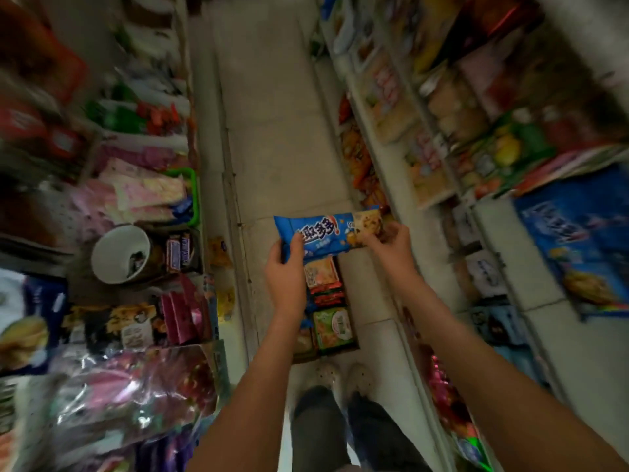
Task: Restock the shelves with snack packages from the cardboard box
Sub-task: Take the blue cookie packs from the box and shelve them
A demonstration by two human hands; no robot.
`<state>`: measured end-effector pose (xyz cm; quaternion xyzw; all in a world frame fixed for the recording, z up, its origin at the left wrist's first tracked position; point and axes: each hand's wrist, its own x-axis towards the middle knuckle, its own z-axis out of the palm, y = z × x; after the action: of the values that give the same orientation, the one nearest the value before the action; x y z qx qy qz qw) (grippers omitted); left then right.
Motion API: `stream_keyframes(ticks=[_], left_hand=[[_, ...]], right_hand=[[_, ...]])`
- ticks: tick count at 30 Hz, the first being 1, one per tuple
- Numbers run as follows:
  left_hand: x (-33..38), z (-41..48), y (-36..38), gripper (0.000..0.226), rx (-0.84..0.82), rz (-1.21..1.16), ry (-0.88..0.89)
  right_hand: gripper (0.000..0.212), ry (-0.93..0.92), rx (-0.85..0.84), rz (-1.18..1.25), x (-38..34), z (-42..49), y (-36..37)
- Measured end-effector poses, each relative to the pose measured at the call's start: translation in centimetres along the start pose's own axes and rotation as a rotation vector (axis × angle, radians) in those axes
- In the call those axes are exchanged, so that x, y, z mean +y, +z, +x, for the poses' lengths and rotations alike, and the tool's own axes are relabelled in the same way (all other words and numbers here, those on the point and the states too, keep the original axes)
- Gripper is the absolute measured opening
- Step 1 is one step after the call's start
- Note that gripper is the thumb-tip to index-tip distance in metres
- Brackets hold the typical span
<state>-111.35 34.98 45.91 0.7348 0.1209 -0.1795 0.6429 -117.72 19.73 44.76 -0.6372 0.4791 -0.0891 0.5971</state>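
While the person stands in a narrow aisle looking down, the blue cookie package (326,233) is held crosswise in the air between both hands, above the far end of the cardboard box (335,350) that sits on the floor (282,131) just ahead of the white shoes (340,376). The left grip (286,270) is clasped round the package's left end, with the thumb lying on the printed face and the fingers tucked beneath. The right grip (391,243) pinches the right end, where the cookie picture is printed. In the box below lie more snack packages: an orange-and-white pack (321,272) nearest the hands, a red pack (326,294) next to it, and a green pack (335,327) closer to the shoes. The right shelves (384,172) run along the aisle and are blurred, but a stack of similar blue packs (578,240) shows on an upper level, well apart from the hands. The left shelves (136,199) carry pink packets, a green basket (194,195) and a white tub (121,253), with chocolate bars just beside the tub.
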Motion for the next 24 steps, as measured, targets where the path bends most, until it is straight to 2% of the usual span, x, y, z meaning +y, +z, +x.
stream_keyframes(ticks=[5,8,12,15,18,20,24], left_hand=[[5.2,-2.9,-0.5,0.029,-0.133,-0.095,-0.016],[7.8,-4.7,0.1,0.02,-0.249,-0.106,-0.005],[8.5,-5.0,0.8,0.017,-0.348,-0.117,-0.053],[9.1,-5.8,2.4,0.024,-0.52,-0.059,-0.055],[9.5,-6.9,4.6,0.034,-0.672,-0.02,-0.044],[9.4,-7.9,6.5,0.039,-0.764,0.046,-0.054],[9.2,-9.4,10.5,0.034,-0.8,0.244,-0.119]], right_hand=[[0.07,0.047,0.005,0.062,-3.4,-4.6,-5.8],[0.069,0.063,0.076,0.115,-4.5,-7.1,-9.0],[0.038,0.104,0.061,0.214,-5.6,-9.1,-11.6],[0.038,0.127,0.047,0.303,-5.5,-10.7,-14.8],[0.023,0.117,0.041,0.476,-4.2,-12.2,-17.3],[0.017,0.128,0.099,0.594,-2.9,-13.3,-18.8],[0.02,0.17,0.247,0.749,-0.9,-15.6,-21.2]])
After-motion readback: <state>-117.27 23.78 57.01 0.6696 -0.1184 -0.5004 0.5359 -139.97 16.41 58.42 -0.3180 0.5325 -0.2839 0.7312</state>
